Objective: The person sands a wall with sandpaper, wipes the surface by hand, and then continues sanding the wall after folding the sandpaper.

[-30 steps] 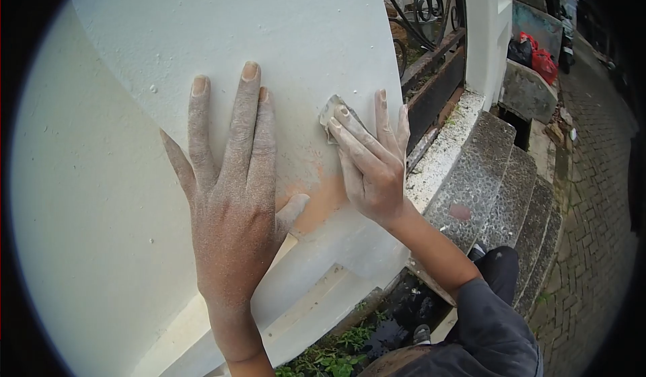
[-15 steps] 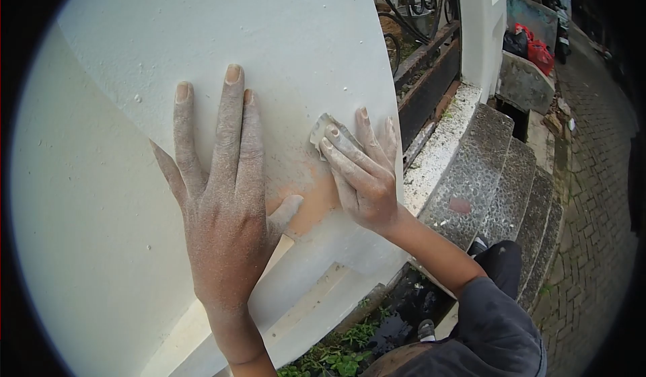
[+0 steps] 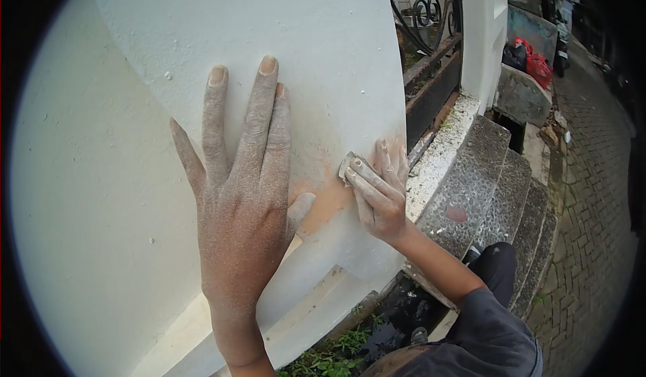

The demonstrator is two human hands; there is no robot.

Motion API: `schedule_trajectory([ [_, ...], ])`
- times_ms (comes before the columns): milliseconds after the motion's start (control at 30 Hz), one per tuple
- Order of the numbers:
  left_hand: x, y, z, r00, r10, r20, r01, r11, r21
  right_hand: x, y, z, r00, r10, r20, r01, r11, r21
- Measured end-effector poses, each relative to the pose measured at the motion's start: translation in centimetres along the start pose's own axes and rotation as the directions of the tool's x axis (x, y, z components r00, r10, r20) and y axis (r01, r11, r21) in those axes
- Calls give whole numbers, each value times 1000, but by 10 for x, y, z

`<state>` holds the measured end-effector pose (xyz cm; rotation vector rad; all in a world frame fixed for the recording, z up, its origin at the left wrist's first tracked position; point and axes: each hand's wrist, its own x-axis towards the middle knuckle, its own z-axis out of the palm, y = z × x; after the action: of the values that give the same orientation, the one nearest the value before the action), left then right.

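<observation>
My left hand (image 3: 245, 195), coated in pale dust, lies flat with spread fingers against the white painted wall (image 3: 316, 47). Its thumb rests beside an orange-tan patch (image 3: 328, 205) where the paint is worn away. To the right, my right hand (image 3: 380, 199) presses a small folded piece of sandpaper (image 3: 346, 168) to the wall just above that patch, near the wall's right edge. White dust covers its fingers, two of which lie over the sandpaper and hide part of it.
Beyond the wall's edge stands a dark metal gate (image 3: 434, 84) with scrollwork. Stone steps (image 3: 471, 175) descend at right toward a brick-paved lane (image 3: 585, 242). Green plants (image 3: 336, 357) and a wet dark ditch (image 3: 404, 313) lie below. Red bags (image 3: 538, 69) sit at the upper right.
My right hand has slid down the wall with the sandpaper, closer to the worn patch. My left hand stays flat in about the same place, while the whole view has shifted a little.
</observation>
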<state>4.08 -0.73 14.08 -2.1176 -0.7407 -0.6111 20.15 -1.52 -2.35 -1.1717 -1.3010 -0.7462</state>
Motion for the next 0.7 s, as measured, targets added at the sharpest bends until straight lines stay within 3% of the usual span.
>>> schedule_trajectory([
  [133,-2,1,1,1000,-7,-7,6,990,-142,90,-18,-12,994,-26,-108,22,999,-36],
  [233,-1,0,0,1000,-2,-8,1,995,-102,69,-22,-2,993,41,-112,-34,997,63],
  [333,-1,-1,-3,1000,20,22,-20,1000,5,-32,-13,4,994,78,80,-80,996,28],
  [533,-1,-1,-1,1000,8,12,-6,996,-89,85,-23,-4,991,12,-133,-9,1000,24],
  [700,-2,-2,0,1000,27,14,-27,1000,-11,-3,-16,4,999,38,25,-39,996,76],
])
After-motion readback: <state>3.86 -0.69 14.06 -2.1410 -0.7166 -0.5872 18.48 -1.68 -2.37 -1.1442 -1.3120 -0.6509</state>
